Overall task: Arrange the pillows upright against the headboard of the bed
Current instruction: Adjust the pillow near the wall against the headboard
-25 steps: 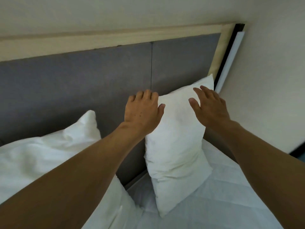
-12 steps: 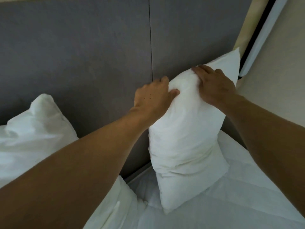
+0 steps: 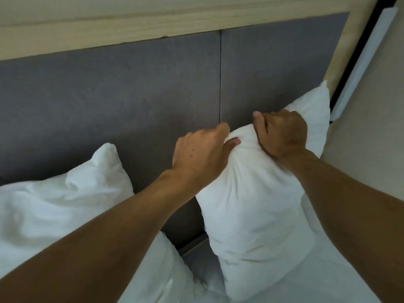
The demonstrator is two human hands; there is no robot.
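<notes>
Head view shows both bare arms reaching forward to a white pillow (image 3: pixel 251 215) that stands upright on the bed (image 3: pixel 328 281), at the right end of the grey padded headboard (image 3: pixel 131 84). The left hand (image 3: pixel 201 154) has its grip closed on the top edge of this pillow: the fingers curl over the back of the edge and the thumb presses on the front, so the fabric bunches between them. The right hand (image 3: pixel 282 132) is just beside it, also with its grip closed on the top edge, the fingers folded over the fabric and the thumb pointing up. Between the two hands a small fold of the cover rises. The upper right corner of the pillow sticks out behind the right hand and lies against the headboard, near the pale wooden frame (image 3: pixel 153 25) that runs along the top and down the right side. The lower part of the pillow sits on the white sheet; whether its back touches the headboard lower down, I cannot tell.

To the left, a second white pillow (image 3: pixel 65 204) leans against the headboard, partly hidden under the left forearm. It is crumpled, with one corner pointing up. A gap of grey headboard separates the two pillows. At the far right there is a beige wall (image 3: pixel 376 106) with a white strip (image 3: pixel 365 60) beside the frame.
</notes>
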